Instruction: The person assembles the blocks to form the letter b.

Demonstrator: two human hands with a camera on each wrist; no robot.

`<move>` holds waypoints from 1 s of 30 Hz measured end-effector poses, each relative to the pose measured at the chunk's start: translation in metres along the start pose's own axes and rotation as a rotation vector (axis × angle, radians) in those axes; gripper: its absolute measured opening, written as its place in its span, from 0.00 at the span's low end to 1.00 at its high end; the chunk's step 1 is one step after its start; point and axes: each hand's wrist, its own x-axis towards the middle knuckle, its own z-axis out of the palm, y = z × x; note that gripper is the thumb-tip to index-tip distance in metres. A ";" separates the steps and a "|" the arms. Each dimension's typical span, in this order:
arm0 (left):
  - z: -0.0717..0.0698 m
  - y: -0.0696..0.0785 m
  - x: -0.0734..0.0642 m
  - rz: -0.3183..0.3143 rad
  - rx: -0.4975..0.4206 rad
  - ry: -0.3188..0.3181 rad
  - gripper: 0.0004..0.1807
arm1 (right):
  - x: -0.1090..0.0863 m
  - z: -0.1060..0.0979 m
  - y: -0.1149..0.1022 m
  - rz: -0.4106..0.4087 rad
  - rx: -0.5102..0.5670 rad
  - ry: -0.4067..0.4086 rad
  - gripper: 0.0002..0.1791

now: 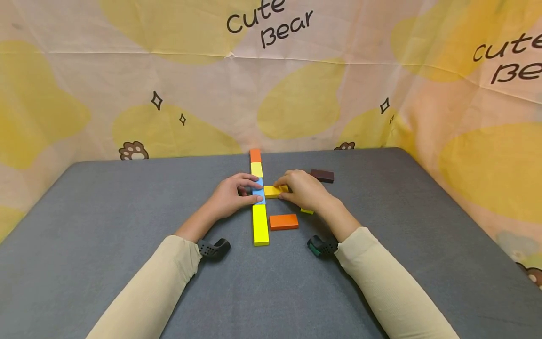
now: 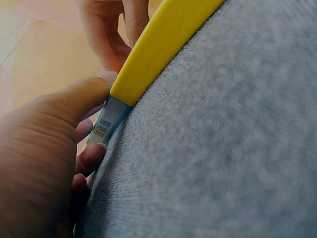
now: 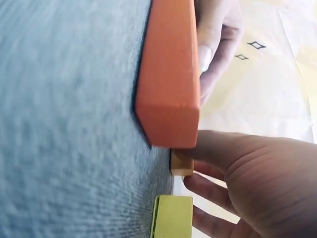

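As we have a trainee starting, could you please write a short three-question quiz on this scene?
1. Which colour is the pinched block in the right hand?
A) dark brown
B) yellow
C) blue
2. True or false: the dark block lies apart from the row.
3. Fill in: seen from the person, the farthest block in the row is ____.
Key: 1. B; 2. True; 3. orange.
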 end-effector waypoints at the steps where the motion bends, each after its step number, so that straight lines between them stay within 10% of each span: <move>1: 0.000 0.000 0.000 0.001 -0.001 0.001 0.18 | 0.000 0.000 0.000 -0.002 -0.007 0.004 0.19; 30: 0.001 -0.002 0.000 0.010 0.013 0.008 0.18 | -0.016 -0.044 0.026 0.090 0.140 0.119 0.24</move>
